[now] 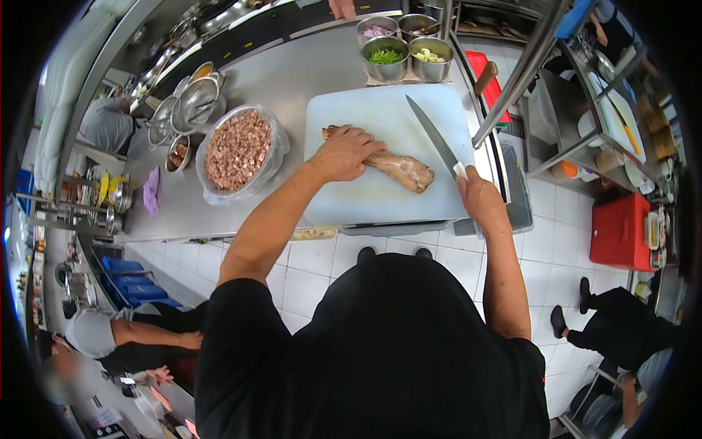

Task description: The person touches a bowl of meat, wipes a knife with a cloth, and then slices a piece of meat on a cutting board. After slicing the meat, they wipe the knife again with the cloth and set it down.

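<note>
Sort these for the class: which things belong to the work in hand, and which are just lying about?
In use:
piece of meat, under the left hand
knife, in the right hand
cutting board, beneath the meat

Probably just lying about, untouched:
bowl of diced meat
pot of chopped greens
crumpled purple item
red box

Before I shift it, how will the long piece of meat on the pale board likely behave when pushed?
The meat looks thick and fairly straight, so probably firm rather than floppy. Its rounded sides could let it roll. The board looks smooth, so it may slide without the left hand on it.
</note>
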Motion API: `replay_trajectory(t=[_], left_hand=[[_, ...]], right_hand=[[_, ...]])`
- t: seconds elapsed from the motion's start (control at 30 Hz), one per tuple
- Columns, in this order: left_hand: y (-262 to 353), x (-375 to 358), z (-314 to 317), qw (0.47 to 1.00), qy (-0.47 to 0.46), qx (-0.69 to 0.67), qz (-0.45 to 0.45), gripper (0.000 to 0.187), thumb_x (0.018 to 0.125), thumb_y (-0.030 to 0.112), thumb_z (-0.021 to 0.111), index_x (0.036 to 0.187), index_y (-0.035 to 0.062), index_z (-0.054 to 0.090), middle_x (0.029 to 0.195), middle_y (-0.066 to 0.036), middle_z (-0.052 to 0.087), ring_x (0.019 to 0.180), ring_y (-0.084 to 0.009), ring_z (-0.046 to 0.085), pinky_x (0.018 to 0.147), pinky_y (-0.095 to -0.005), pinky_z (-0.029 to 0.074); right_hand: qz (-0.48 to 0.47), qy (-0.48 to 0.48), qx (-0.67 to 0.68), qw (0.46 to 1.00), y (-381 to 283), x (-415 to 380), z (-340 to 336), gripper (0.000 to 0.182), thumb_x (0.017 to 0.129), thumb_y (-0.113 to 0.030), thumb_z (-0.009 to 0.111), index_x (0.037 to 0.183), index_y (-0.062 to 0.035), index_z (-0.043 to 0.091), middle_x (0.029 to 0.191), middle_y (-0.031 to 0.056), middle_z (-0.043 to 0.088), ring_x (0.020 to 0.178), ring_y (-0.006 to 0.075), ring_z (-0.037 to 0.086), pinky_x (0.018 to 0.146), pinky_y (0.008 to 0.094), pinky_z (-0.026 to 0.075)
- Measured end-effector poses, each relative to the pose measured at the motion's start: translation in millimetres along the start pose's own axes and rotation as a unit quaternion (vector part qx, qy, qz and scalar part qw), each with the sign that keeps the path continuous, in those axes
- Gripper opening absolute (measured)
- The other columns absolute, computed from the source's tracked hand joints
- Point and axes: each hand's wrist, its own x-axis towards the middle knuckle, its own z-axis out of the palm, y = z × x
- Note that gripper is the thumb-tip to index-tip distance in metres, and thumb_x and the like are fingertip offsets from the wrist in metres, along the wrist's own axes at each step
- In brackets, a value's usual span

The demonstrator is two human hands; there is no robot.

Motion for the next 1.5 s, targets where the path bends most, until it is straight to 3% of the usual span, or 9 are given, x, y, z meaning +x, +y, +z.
replay_trajectory(t=[0.2,0.33,0.43,0.83,0.93,1.03,1.13,1.33,1.5], left_hand=[[10,30,-67,0.947,-0.271,-0.118,-0.128,0.046,0.080,0.020,0.065,0.126,0.0193,0.066,0.112,-0.009,0.071,0.109,-0.0303,0.064,0.102,-0.0434,0.043],[-34,25,-35,0.994,-0.083,-0.041,-0.055,0.047,0.086,0.022,0.060,0.132,0.0198,0.065,0.127,-0.011,0.067,0.115,-0.0311,0.062,0.096,-0.0408,0.048],[-43,24,-28,0.957,-0.116,-0.217,-0.152,0.047,0.088,0.021,0.060,0.135,0.0177,0.063,0.131,-0.015,0.065,0.120,-0.0329,0.060,0.101,-0.0401,0.047],[-45,-47,1,0.869,0.245,-0.326,-0.279,0.041,0.087,0.010,0.056,0.127,0.0139,0.066,0.126,-0.012,0.065,0.117,-0.0277,0.061,0.097,-0.0356,0.049],[-45,-56,6,0.772,0.264,-0.445,-0.370,0.039,0.086,0.005,0.056,0.124,0.0112,0.067,0.119,-0.012,0.066,0.114,-0.0267,0.062,0.096,-0.0359,0.050],[-35,-61,-3,0.770,0.217,-0.436,-0.412,0.038,0.082,0.002,0.059,0.118,0.0086,0.067,0.116,-0.012,0.066,0.112,-0.0266,0.062,0.097,-0.0360,0.049],[-28,-56,3,0.878,0.299,-0.290,-0.236,0.039,0.079,0.000,0.062,0.116,0.0084,0.066,0.120,-0.014,0.064,0.113,-0.0285,0.062,0.099,-0.0367,0.048],[-18,-43,12,0.926,0.271,-0.146,-0.218,0.054,0.076,0.005,0.065,0.129,0.0081,0.056,0.126,-0.015,0.060,0.113,-0.0328,0.061,0.099,-0.0392,0.049],[10,-47,-12,0.802,0.191,-0.297,-0.481,0.062,0.083,0.026,0.071,0.136,0.0031,0.049,0.125,-0.022,0.059,0.114,-0.0351,0.062,0.097,-0.0410,0.050]], right_hand=[[0.006,-0.002,0.017,1.000,5,0,-2,0.029,0.101,-0.027,0.052,0.105,0.0015,0.053,0.078,0.0313,0.066,0.076,0.0491,0.066,0.069,0.0568,0.051],[0.001,-0.001,0.000,1.000,0,2,-2,0.027,0.100,-0.027,0.053,0.101,0.0000,0.053,0.073,0.0286,0.066,0.073,0.0477,0.067,0.067,0.0570,0.052],[-0.012,0.010,-0.002,1.000,5,2,0,0.027,0.100,-0.026,0.052,0.101,0.0008,0.053,0.073,0.0287,0.066,0.073,0.0477,0.067,0.067,0.0568,0.052],[0.016,-0.018,-0.003,1.000,-4,6,-7,0.027,0.100,-0.026,0.052,0.105,0.0003,0.054,0.080,0.0298,0.067,0.079,0.0480,0.067,0.072,0.0576,0.051],[0.016,-0.022,-0.002,1.000,-5,8,-8,0.027,0.100,-0.026,0.052,0.106,0.0002,0.054,0.082,0.0302,0.068,0.081,0.0483,0.067,0.073,0.0579,0.051],[0.024,-0.031,-0.008,0.999,-9,8,-9,0.027,0.100,-0.026,0.052,0.106,0.0001,0.054,0.082,0.0305,0.068,0.080,0.0486,0.067,0.073,0.0579,0.051],[0.015,-0.030,-0.011,0.999,-4,9,-7,0.027,0.100,-0.027,0.052,0.106,0.0000,0.053,0.083,0.0313,0.067,0.081,0.0490,0.066,0.074,0.0581,0.051],[0.026,-0.028,-0.015,0.999,-8,8,-7,0.028,0.100,-0.027,0.051,0.105,-0.0002,0.053,0.081,0.0306,0.067,0.081,0.0492,0.066,0.073,0.0582,0.051],[0.027,-0.024,-0.013,0.999,-8,6,-7,0.027,0.100,-0.027,0.051,0.104,-0.0003,0.052,0.080,0.0305,0.067,0.080,0.0490,0.066,0.073,0.0585,0.051]])
